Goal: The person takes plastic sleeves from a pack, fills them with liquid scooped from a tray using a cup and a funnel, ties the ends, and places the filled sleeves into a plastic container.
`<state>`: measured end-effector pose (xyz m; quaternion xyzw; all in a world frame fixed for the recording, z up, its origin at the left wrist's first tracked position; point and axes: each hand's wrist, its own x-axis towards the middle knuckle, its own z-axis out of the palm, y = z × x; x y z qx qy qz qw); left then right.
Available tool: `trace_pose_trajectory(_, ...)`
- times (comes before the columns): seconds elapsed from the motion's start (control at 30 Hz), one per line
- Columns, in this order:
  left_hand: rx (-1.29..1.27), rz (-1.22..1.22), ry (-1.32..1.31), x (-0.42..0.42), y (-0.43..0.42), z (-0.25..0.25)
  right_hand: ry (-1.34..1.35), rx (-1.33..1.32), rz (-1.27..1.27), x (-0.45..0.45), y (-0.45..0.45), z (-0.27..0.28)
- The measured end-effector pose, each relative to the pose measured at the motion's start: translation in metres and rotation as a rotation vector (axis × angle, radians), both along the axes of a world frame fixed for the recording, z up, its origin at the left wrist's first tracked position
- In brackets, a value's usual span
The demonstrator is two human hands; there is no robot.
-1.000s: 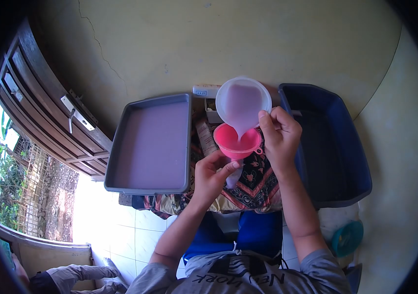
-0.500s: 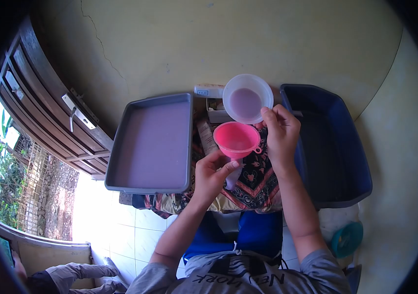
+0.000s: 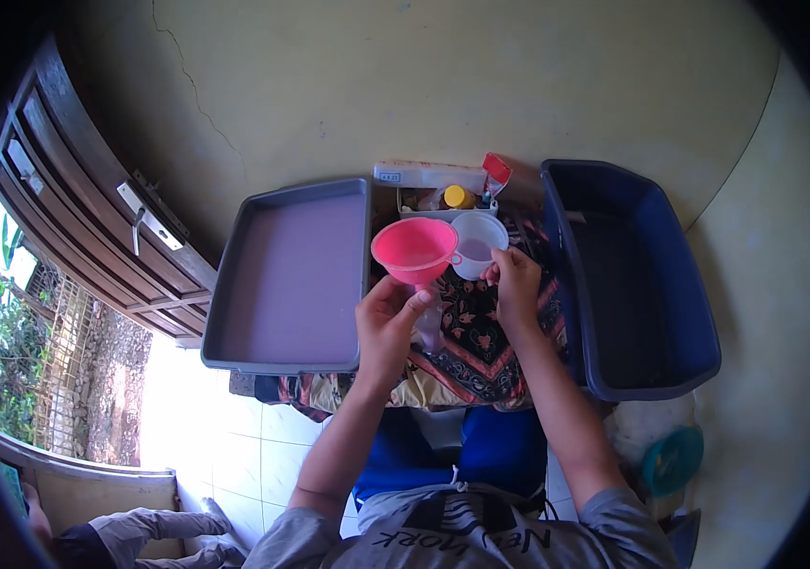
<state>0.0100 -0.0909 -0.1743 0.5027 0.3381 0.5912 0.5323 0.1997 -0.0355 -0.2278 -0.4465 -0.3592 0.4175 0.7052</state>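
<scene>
A pink funnel point(image 3: 410, 248) stands upright in my left hand point(image 3: 386, 327), whose fingers close around its neck. Below the spout hangs a thin clear plastic bag point(image 3: 431, 327) with lilac liquid in it; my fingers partly hide its top. My right hand point(image 3: 517, 289) pinches the rim of a translucent plastic cup point(image 3: 481, 242), just right of the funnel. Some lilac tint shows inside the cup. To the left, a grey tray point(image 3: 365, 266) holds a wide pool of lilac liquid.
A dark blue tub point(image 3: 704, 351) stands at the right of the patterned cloth point(image 3: 490, 351). Behind are a small box point(image 3: 424, 214), a yellow-capped bottle point(image 3: 459, 197) and a long white carton point(image 3: 429, 175). An open door point(image 3: 92, 199) and another person's legs point(image 3: 154, 531) are at left.
My right hand has brought the cup down and closer to me, beside the funnel. The funnel and bag have shifted left and slightly up with my left hand.
</scene>
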Motion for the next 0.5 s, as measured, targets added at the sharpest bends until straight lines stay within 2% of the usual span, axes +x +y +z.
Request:
trace_pose_trajectory(0.17,-0.03,0.044,-0.005,-0.003,0.004,-0.004,0.004,-0.081,0.004,-0.005,0.009,-0.062)
trace_pose_trajectory(0.3,-0.088,0.049,-0.022,-0.004,0.003,-0.002,-0.018,-0.074,0.039,-0.011,0.011,-0.076)
trace_pose_trajectory(0.37,0.015,0.085,0.016,-0.002,0.005,-0.006,-0.069,-0.025,0.077,-0.012,0.014,-0.078)
trace_pose_trajectory(0.5,0.028,0.073,0.014,-0.004,0.006,-0.005,-0.219,-0.109,0.044,0.0,0.012,-0.068)
